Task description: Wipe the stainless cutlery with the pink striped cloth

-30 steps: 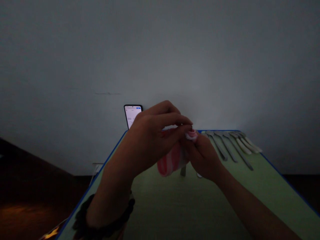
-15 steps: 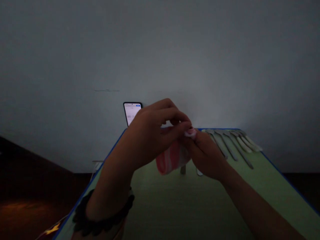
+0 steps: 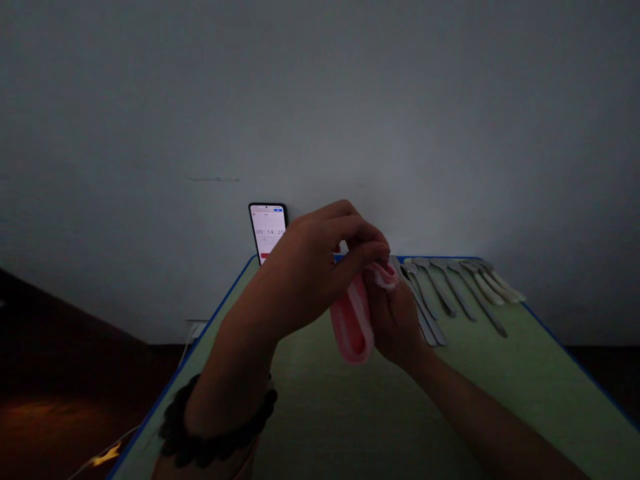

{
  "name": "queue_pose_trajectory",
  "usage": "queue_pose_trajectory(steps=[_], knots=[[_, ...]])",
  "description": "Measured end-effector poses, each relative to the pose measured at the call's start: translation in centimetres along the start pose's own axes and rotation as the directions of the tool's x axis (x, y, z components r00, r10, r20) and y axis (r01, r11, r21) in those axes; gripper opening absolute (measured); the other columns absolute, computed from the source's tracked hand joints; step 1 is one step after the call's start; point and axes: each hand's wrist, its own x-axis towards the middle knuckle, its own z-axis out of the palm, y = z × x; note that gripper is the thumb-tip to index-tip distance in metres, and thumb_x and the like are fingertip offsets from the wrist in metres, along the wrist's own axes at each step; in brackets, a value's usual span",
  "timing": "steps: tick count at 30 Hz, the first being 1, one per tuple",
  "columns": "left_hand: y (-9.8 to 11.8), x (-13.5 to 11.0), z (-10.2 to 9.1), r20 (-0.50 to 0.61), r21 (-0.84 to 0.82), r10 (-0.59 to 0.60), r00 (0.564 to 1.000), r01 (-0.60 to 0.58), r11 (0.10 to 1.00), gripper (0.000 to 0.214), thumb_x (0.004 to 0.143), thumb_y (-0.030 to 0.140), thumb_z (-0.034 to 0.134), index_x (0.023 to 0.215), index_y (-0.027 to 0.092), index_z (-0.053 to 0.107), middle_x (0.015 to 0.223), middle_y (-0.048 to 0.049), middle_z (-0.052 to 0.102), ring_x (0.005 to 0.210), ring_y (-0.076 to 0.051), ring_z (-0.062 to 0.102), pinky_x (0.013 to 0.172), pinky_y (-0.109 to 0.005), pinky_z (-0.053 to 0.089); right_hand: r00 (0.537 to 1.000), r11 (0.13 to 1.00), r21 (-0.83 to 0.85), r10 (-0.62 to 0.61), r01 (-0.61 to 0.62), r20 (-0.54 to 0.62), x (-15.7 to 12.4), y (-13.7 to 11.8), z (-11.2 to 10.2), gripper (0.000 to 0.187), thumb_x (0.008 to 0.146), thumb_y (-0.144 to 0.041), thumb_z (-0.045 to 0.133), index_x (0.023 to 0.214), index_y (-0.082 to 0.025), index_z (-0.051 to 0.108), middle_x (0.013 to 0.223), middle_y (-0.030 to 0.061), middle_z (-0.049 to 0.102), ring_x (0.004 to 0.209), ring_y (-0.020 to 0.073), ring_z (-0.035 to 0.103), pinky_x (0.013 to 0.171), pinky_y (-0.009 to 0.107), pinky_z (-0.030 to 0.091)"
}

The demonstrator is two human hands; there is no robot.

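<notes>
A pink-and-white cloth (image 3: 353,327) is bunched between my two hands above the table, with a folded loop hanging down. My left hand (image 3: 325,250), a dark beaded bracelet (image 3: 215,440) at its wrist, pinches the cloth's upper part between thumb and fingers. Closed around the cloth from the right is my right hand (image 3: 400,327), its thumb beside a pale pink fold (image 3: 384,275). Whether anything lies inside the cloth is hidden. Just right of my right hand, several metal spoons and other utensils (image 3: 440,290) lie in a row on the table.
The green table (image 3: 325,420) has a blue edge and stands against a grey wall (image 3: 400,100). A phone (image 3: 269,230) showing a running timer leans on the wall behind my left hand. White-handled utensils (image 3: 500,283) end the row at the right.
Both hands have shifted slightly, the right one leftward, uncovering more utensils. The hanging cloth has turned and now shows an open fold. More of the phone's screen shows.
</notes>
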Motion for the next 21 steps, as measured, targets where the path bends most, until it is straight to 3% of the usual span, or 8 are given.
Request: queue_pose_trajectory(steps=[4,10,15,21], knots=[[-0.3,0.0,-0.1,-0.002,0.009,-0.016,1.0,0.016,1.0,0.013,0.085,0.02,0.054,0.081,0.019,0.066,0.084,-0.0017,0.064,0.075,-0.012,0.059,0.068,-0.023,0.045,0.998,0.998,0.001,0.065,-0.065,0.011,-0.8,0.9,0.2,0.024,0.093,-0.035,0.035,0.081,-0.02,0.05,0.064,-0.0015,0.052,0.055,0.0115,0.043,0.052,0.026,0.033],[-0.8,0.1,-0.5,-0.034,0.096,-0.043,0.998,0.046,0.994,0.012,0.084,0.023,0.056,0.079,0.018,0.066,0.081,-0.001,0.063,0.072,-0.012,0.057,0.065,-0.023,0.043,0.946,0.983,0.063,0.147,-0.172,0.288,-3.2,2.9,0.3,0.041,0.094,-0.037,0.028,0.086,-0.017,0.063,0.072,0.0051,0.064,0.062,0.0138,0.055,0.06,0.026,0.044],[-2.2,0.0,-0.4,-0.03,0.089,-0.095,0.995,0.097,0.991,0.012,0.085,0.024,0.055,0.082,0.017,0.064,0.083,-0.0018,0.062,0.071,-0.012,0.056,0.064,-0.023,0.044,0.937,0.981,-0.006,0.187,-0.194,0.295,-4.1,4.3,0.7,0.043,0.095,-0.037,0.028,0.093,-0.016,0.066,0.081,0.0075,0.067,0.065,0.0141,0.058,0.062,0.025,0.045],[-3.9,-0.1,1.4,-0.098,0.014,-0.209,0.973,0.211,0.977,0.012,0.087,0.023,0.051,0.091,0.014,0.058,0.094,-0.0056,0.06,0.083,-0.014,0.059,0.071,-0.027,0.048,0.924,0.973,-0.046,0.231,-0.228,0.306,-4.5,5.2,0.9,0.037,0.095,-0.033,0.033,0.094,-0.016,0.067,0.085,0.0067,0.068,0.075,0.0153,0.062,0.07,0.026,0.046]])
